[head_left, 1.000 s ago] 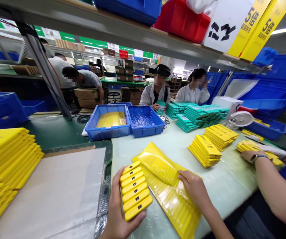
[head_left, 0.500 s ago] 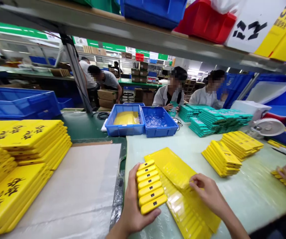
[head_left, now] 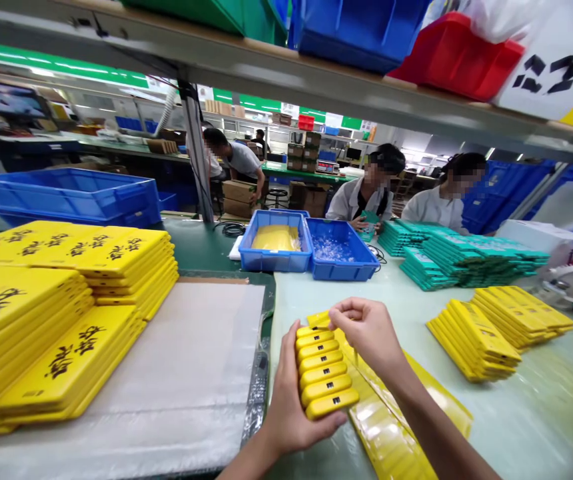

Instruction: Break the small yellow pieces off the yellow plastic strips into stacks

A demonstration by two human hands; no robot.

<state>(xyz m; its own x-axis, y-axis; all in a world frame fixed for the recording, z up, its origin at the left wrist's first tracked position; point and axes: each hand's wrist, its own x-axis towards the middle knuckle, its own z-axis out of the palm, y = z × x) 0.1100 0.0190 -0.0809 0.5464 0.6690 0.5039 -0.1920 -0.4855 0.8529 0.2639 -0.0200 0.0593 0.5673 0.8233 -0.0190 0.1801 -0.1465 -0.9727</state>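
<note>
My left hand (head_left: 291,407) is wrapped round a stack of several flat yellow cases (head_left: 325,373), their rounded ends with small dark ports facing me. At the far top end of that stack my right hand (head_left: 369,333) pinches a small yellow piece (head_left: 318,320), which looks like a sticker; the fingers partly cover it. Beneath both hands, yellow sheets (head_left: 391,427) with rows of glossy strips lie on the pale table mat.
Piles of yellow cases with black lettering (head_left: 76,347) stand at left. Smaller yellow stacks (head_left: 481,340) and teal stacks (head_left: 476,253) are at right. Two blue bins (head_left: 344,270) stand ahead, below a shelf (head_left: 276,60) crossing overhead. Co-workers sit across the table.
My right hand has gone from the yellow sheets up and left to the far end of the held stack. The view has swung left, and a neighbouring hand at right has left it.
</note>
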